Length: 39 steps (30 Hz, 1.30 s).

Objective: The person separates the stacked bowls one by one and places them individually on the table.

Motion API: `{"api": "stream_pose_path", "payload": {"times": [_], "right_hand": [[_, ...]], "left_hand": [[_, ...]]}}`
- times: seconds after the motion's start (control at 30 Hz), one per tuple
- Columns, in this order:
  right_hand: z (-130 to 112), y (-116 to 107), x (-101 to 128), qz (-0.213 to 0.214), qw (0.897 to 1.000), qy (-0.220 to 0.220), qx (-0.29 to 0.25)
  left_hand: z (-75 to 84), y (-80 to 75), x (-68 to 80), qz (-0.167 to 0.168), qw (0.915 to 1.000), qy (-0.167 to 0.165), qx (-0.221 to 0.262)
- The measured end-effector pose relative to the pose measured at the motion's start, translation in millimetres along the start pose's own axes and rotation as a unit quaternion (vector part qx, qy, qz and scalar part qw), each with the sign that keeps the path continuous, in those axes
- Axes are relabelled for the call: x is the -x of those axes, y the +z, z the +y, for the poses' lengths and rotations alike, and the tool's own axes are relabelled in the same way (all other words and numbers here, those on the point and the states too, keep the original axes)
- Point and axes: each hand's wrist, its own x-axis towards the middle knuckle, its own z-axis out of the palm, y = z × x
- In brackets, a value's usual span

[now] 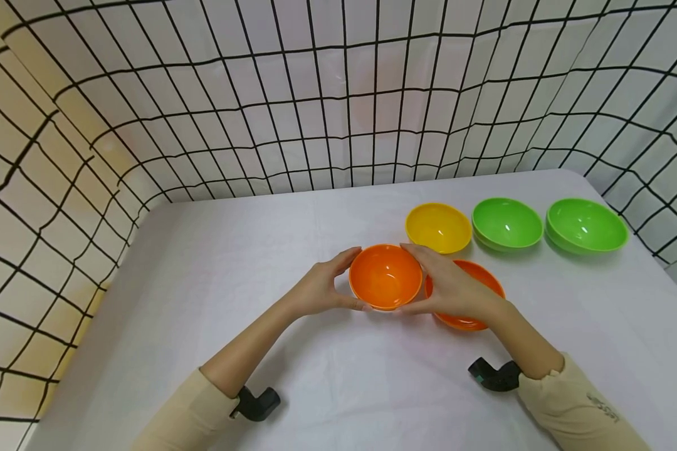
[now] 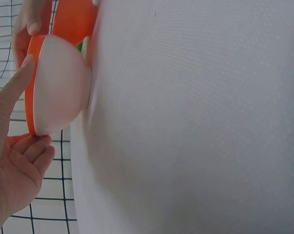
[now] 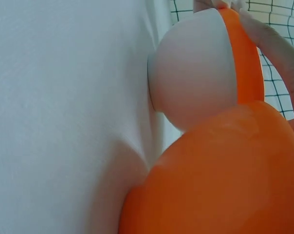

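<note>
Both hands hold a small bowl [image 1: 386, 279], orange inside and white outside with an orange rim. My left hand [image 1: 321, 285] grips its left side, thumb at the near rim and fingers at the far rim. On the opposite side, my right hand [image 1: 454, 285] grips the rim the same way. The white outer wall [image 2: 62, 85] shows in the left wrist view, its foot at the tabletop; whether it touches I cannot tell. An all-orange bowl [image 3: 225, 180] stands beside it, partly hidden under my right hand in the head view.
Behind the hands, a yellow bowl [image 1: 439, 229] and two green bowls, one in the middle [image 1: 508, 224] and one farther right [image 1: 587, 227], stand in a row. A white cloth covers the table [image 1: 214, 250]. Black netting [image 1: 293, 100] rises along the back and sides.
</note>
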Motion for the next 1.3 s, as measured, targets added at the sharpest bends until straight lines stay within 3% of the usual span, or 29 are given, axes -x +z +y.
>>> {"api": "stream_pose_path", "payload": {"times": [0.83,1.3], "right_hand": [[-7.0,11.4,-3.7,0.021,0.999,0.007,0.042],[-7.1,11.8,-3.8,0.024,0.999,0.007,0.029]], "left_hand": [[0.0,0.5,-0.3,-0.001,1.0000,0.000,0.001],[0.3,1.4,-0.1,0.004,1.0000,0.003,0.003]]}}
